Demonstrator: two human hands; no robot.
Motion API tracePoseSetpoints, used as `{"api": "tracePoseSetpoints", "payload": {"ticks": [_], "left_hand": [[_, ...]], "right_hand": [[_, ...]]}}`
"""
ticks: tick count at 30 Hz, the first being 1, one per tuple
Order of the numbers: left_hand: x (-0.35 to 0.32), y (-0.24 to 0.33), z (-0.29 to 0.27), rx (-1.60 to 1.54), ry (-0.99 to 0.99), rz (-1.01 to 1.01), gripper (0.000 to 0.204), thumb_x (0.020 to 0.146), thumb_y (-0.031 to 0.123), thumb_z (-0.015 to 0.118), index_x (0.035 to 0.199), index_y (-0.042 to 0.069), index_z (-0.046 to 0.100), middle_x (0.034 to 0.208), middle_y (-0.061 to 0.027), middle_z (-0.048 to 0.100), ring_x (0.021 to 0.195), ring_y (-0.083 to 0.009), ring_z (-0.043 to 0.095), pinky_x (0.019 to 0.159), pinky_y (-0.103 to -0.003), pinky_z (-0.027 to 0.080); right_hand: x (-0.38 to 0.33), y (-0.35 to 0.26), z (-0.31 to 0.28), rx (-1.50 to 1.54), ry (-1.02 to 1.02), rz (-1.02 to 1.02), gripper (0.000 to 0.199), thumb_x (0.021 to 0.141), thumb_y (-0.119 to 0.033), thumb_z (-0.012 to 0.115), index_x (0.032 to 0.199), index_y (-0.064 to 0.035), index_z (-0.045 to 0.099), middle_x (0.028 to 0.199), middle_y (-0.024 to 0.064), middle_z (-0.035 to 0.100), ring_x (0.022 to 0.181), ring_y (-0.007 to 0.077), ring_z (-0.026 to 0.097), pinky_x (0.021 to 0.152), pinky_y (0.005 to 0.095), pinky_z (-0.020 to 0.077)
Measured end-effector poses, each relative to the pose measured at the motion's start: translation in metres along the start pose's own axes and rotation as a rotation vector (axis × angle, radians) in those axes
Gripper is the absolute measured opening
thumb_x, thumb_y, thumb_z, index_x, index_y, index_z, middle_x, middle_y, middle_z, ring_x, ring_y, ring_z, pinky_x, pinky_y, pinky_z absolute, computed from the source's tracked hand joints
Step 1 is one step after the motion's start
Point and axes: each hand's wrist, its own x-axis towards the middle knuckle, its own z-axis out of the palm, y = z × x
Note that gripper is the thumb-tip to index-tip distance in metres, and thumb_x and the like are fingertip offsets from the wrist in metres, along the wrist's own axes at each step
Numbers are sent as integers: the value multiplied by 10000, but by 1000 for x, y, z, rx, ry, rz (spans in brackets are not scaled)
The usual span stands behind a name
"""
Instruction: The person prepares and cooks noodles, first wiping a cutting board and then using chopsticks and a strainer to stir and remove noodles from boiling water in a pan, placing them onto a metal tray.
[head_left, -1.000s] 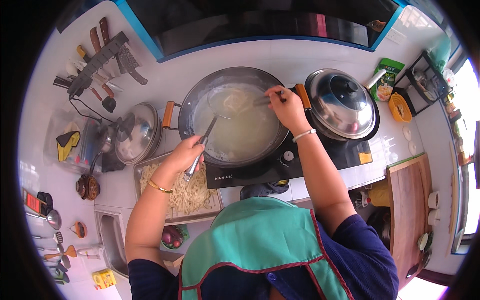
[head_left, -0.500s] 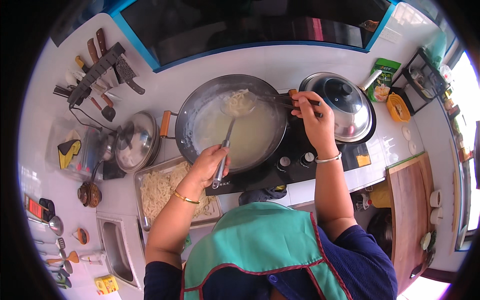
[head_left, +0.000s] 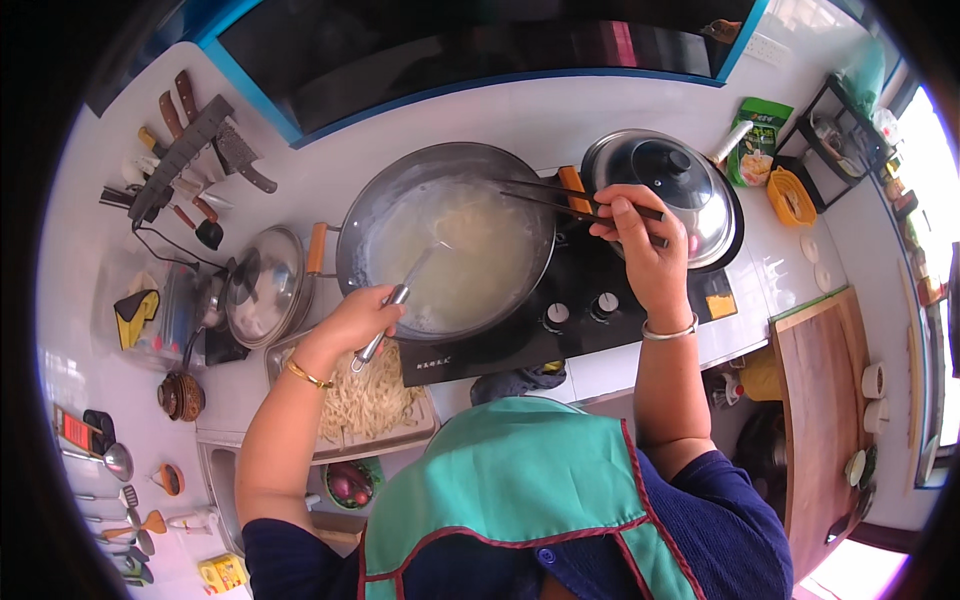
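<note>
Left hand (head_left: 358,320) grips a ladle (head_left: 400,300) in the wok (head_left: 445,240); right hand (head_left: 640,245) pinches chopsticks (head_left: 575,200), best kept low over broth.

A single view is given, from a fisheye camera worn on the person's head, looking almost straight down over the green apron (head_left: 520,480) onto the cooktop (head_left: 560,320) and white counter (head_left: 560,120). It sits close above the work: the wok (head_left: 450,250) fills the centre, and both forearms enter from the lower edge. The top of the picture faces the back wall. Straight edges bow toward the dark circular rim, where detail is probably too warped to judge. No second view overlaps it.
</note>
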Motion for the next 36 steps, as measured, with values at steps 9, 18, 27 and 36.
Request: {"api": "tracePoseSetpoints", "payload": {"ticks": [9,18,27,36], "left_hand": [[5,-10,37,-495,-139,71,178,937,218,499,992,49,515,684,-39,548,439,-105,503,392,-218,404],[-25,-18,55,-907,-117,49,322,919,285,531,1103,20,523,732,-41,550,488,-96,499,406,-206,400],[-54,-25,62,-1159,34,-36,271,910,250,544,1067,29,542,745,-63,559,498,-120,504,415,-231,409],[2,-14,82,-1073,291,67,172,921,228,524,894,60,499,682,-48,541,470,-136,514,406,-252,411]], "right_hand": [[-3,-4,-15,-5,16,-32,129,912,-61,529,938,25,622,874,40,617,717,79,599,656,203,529],[2,-3,-3,29,-52,-43,147,926,-91,520,944,16,621,882,45,622,722,97,626,650,189,502],[3,4,10,61,-80,-30,136,918,-79,532,932,21,623,869,44,618,721,95,621,652,196,510],[2,-3,7,34,-115,-61,137,906,-36,514,923,56,613,862,50,573,725,86,580,676,210,535]]}}
